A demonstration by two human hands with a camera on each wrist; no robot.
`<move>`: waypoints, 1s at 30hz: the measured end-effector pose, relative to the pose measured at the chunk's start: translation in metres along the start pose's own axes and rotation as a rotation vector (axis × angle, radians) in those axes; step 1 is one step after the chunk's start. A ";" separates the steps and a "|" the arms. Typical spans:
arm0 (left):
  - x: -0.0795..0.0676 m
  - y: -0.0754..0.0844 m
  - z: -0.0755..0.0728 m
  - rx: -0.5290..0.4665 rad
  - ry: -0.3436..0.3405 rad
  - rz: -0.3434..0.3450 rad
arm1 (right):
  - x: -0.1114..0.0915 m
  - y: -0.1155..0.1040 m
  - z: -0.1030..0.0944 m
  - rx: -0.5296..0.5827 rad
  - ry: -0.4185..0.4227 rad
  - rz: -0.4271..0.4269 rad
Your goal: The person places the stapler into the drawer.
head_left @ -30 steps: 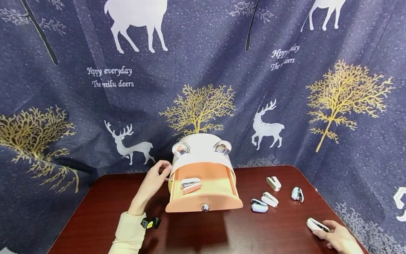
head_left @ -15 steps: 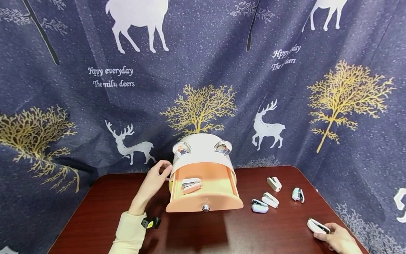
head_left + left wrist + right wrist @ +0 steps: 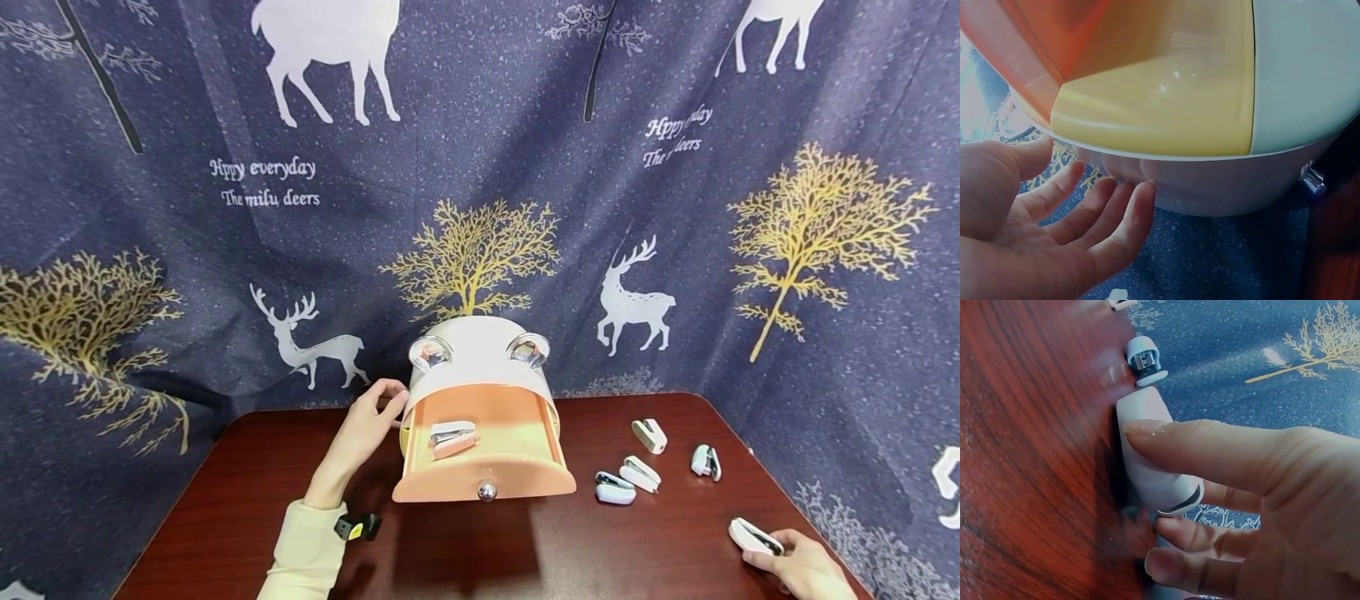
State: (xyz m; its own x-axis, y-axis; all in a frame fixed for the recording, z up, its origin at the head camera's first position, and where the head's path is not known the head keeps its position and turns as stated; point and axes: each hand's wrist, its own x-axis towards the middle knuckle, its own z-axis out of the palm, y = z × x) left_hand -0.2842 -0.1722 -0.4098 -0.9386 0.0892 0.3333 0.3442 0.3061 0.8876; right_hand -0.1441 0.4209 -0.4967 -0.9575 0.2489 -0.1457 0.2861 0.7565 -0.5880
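Observation:
In the head view, my left hand (image 3: 369, 423) rests its loosely bent fingers (image 3: 1125, 219) against the side of a white rounded box (image 3: 480, 354) with two shiny round eyes. The box's orange drawer (image 3: 517, 479) with a round metal knob stands pulled out. Inside it, at the left, lie a white stapler (image 3: 452, 430) and a pink stapler (image 3: 454, 446) side by side, or one two-coloured stapler; I cannot tell which. At the right table edge, my right hand (image 3: 806, 564) pinches a white stapler (image 3: 1150, 453), thumb on its side, the other fingers partly hidden behind it.
Right of the drawer, a lavender stapler (image 3: 615, 489), a white stapler (image 3: 640, 474) and a cream stapler (image 3: 649, 435) lie on the dark red table (image 3: 600, 550). A mint stapler (image 3: 705, 462) lies near the right edge. A patterned blue cloth (image 3: 480, 150) hangs behind.

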 end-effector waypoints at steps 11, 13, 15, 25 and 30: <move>-0.001 0.000 0.000 0.001 0.001 0.002 | 0.000 -0.006 -0.007 0.036 -0.047 0.038; -0.001 0.000 0.000 0.000 0.003 0.002 | 0.000 -0.009 -0.010 0.039 -0.052 0.039; 0.000 0.000 0.000 -0.005 0.005 0.000 | 0.000 -0.014 -0.013 0.042 -0.046 0.028; -0.007 0.018 -0.001 0.010 -0.009 -0.012 | -0.007 -0.047 -0.023 -0.071 0.109 -0.116; -0.001 0.002 0.001 0.006 0.004 0.002 | -0.011 -0.065 -0.021 -0.093 0.231 -0.220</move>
State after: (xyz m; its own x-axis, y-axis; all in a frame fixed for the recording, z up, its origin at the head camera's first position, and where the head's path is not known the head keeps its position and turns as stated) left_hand -0.2825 -0.1712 -0.4087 -0.9378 0.0864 0.3362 0.3460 0.3115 0.8850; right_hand -0.1516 0.3816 -0.4406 -0.9662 0.1960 0.1674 0.0856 0.8566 -0.5088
